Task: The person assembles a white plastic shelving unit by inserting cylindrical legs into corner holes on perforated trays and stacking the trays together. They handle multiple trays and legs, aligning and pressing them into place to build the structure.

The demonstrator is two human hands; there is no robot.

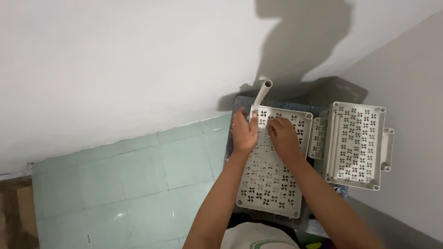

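White walls meet a pale green tiled floor.

Perforated shelf panel lying flat on a low bench set in a room corner, wall behind and wall to the right; tube standing tilted at the panel's far left corner; left hand on that corner at the tube's base, right hand just beside it on the panel; stack of further panels to the right, touching; tiled floor to the left
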